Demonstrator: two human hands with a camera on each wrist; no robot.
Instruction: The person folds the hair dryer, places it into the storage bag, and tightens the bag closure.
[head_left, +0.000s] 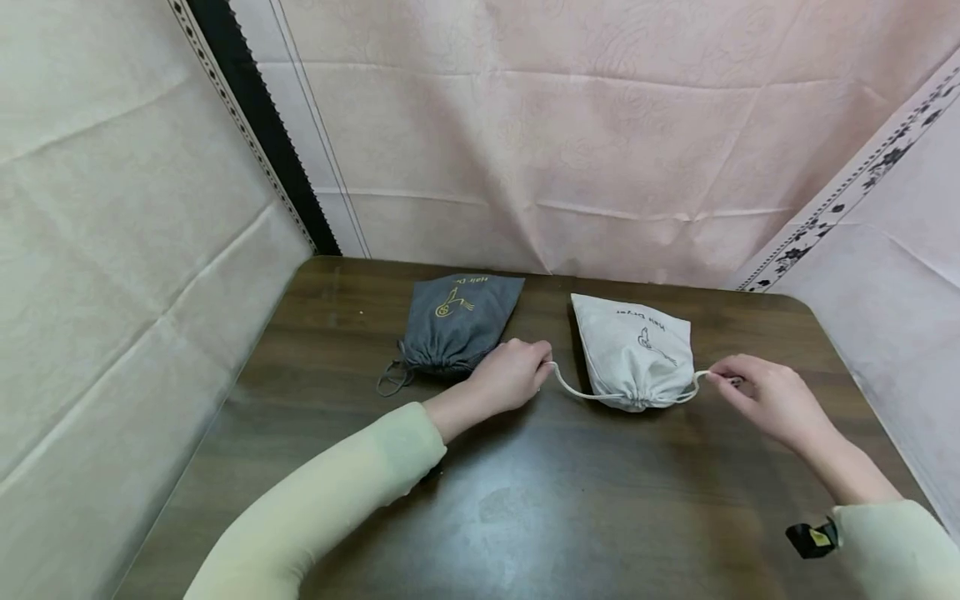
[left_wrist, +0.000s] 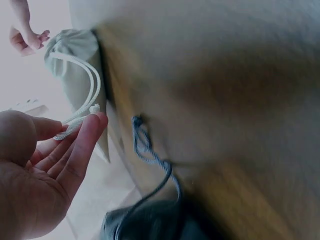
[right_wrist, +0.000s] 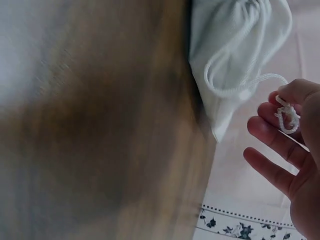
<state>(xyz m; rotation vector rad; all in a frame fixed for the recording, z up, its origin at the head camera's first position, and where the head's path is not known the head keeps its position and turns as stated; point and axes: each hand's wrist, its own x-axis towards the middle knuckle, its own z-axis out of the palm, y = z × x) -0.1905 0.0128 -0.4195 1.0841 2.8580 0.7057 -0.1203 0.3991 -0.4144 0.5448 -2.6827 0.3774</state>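
A white drawstring pouch printed "Hair Dryer" lies on the table, its gathered mouth toward the person. My left hand pinches one end of its white drawstring between thumb and fingers, left of the pouch. On the other side, my right hand pinches the opposite end; in the right wrist view the knotted cord end shows under the thumb. The mouth is drawn together in folds. A dark grey drawstring pouch with gold print lies just behind the left hand, its grey cord loose on the table.
Both pouches rest near the back edge of the brown wooden table. Pale cloth curtains hang behind it and along both sides. A small black object with a yellow mark sits at the right sleeve's cuff.
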